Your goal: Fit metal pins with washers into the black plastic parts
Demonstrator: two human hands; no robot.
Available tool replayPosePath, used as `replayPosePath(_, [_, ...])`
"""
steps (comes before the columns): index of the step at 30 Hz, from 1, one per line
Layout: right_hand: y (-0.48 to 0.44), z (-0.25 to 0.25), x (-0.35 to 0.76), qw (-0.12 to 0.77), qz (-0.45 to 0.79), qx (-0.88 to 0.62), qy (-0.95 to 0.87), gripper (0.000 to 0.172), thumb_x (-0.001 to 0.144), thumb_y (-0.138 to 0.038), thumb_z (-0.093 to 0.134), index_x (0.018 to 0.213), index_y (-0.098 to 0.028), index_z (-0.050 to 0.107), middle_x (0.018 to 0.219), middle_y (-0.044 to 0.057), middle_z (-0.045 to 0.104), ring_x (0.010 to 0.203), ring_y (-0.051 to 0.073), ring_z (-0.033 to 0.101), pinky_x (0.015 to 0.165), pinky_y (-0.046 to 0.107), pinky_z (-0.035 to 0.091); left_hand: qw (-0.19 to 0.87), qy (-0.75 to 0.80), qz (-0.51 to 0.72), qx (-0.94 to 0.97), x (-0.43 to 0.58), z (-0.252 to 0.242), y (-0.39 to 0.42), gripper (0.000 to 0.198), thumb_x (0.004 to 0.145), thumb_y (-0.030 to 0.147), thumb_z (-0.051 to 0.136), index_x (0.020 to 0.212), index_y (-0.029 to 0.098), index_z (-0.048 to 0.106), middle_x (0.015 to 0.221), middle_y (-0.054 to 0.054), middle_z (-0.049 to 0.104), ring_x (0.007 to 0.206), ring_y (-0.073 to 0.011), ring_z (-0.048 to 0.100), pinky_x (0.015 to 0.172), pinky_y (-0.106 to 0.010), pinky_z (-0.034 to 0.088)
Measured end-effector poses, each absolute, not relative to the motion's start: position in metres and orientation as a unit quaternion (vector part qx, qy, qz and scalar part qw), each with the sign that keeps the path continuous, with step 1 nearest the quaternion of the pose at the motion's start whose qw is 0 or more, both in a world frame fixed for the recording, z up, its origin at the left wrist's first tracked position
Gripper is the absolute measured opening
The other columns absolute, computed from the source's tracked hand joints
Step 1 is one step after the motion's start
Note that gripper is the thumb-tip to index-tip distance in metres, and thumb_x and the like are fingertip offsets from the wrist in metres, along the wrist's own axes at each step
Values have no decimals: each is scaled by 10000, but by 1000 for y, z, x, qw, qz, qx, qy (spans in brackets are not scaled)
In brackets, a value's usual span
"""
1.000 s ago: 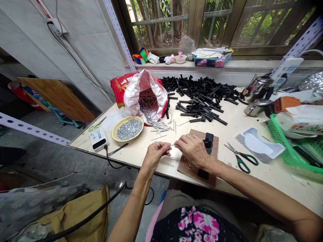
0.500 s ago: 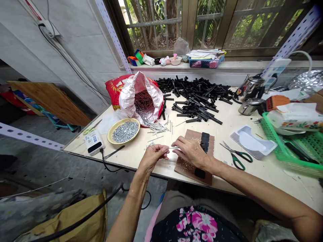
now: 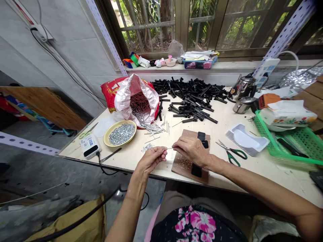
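Observation:
A thin metal rod [image 3: 169,148] spans the gap between my two hands, roughly level above the table's front part. My left hand [image 3: 152,158] pinches its left end between thumb and fingers. The fingers of my right hand [image 3: 190,149] are bunched on the other end, over a brown board [image 3: 180,164] with black pads [image 3: 196,170] on it. Beyond my hands lie several loose metal rods [image 3: 154,127], spilling from a red and white bag [image 3: 121,101]. Small metal pieces [image 3: 147,148] lie loose by my left hand; more fill a yellow dish [image 3: 105,135].
Black plastic parts [image 3: 194,97] are heaped at the back. Green-handled scissors [image 3: 232,153], a white tray [image 3: 248,139] and a green basket [image 3: 275,148] stand to the right. A white device [image 3: 90,146] with a cable and a dark blade [image 3: 111,155] lie front left.
The camera view has shifted slightly. My right thumb and fingers, spread apart before, are now drawn together at the rod's right end. My left hand keeps its pinch.

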State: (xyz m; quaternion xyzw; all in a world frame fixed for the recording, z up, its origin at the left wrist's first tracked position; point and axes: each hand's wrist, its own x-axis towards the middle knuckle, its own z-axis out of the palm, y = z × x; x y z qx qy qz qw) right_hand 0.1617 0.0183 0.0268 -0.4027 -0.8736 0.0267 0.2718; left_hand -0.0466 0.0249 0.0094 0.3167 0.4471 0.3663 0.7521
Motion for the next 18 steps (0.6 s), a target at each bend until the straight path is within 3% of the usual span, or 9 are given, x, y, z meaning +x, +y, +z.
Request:
replayPosePath(13, [6,31,157,211,-89,-422,-877,154,911,-196,501,841,-174,636,799,31,615,729,151,514,622,285,286,668,495,396,389,-29,11,17,360,580,395,806,691,85,661,632,-25,630,511,-70,534,529,-206,494])
replayPosePath(18, [6,24,163,192,-57,-422,-884,192,939,-237,475,838,-178,629,769,28,606,707,143,526,625,275,302,640,504,383,436,-28,9,16,324,626,391,775,690,93,667,650,-37,645,531,-85,545,548,-220,484])
